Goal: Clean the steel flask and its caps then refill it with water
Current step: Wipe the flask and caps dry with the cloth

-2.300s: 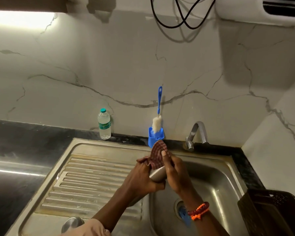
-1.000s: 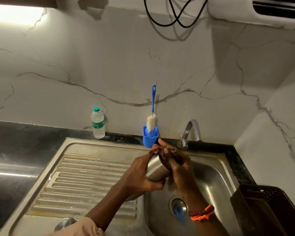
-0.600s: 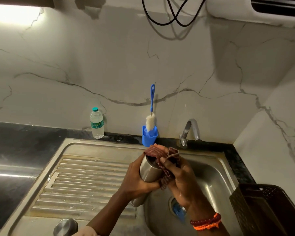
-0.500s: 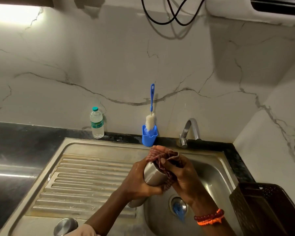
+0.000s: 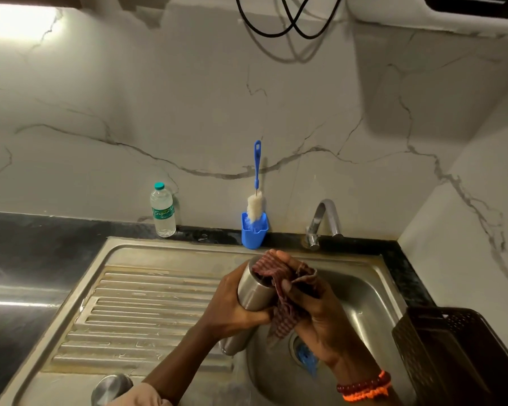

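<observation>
Over the sink basin [image 5: 361,300] I hold the steel flask [image 5: 254,290] tilted, mouth up and away. My left hand [image 5: 232,310] grips its body from the left. My right hand [image 5: 311,309] holds a dark red checked cloth [image 5: 282,306] against the flask's mouth and right side, with fingers over the rim. A steel cap [image 5: 110,388] lies on the drainboard at the bottom edge, partly hidden by my left sleeve.
A blue bottle brush [image 5: 256,189] stands in a blue holder [image 5: 254,234] by the wall. A small water bottle [image 5: 162,210] stands left of it, the tap [image 5: 324,221] to the right. A dark perforated basket [image 5: 458,356] sits at the right. The ribbed drainboard [image 5: 135,312] lies left.
My right hand has kept working the cloth around the flask's mouth, sliding it from the top down onto the right side. The flask has turned slightly in my left hand.
</observation>
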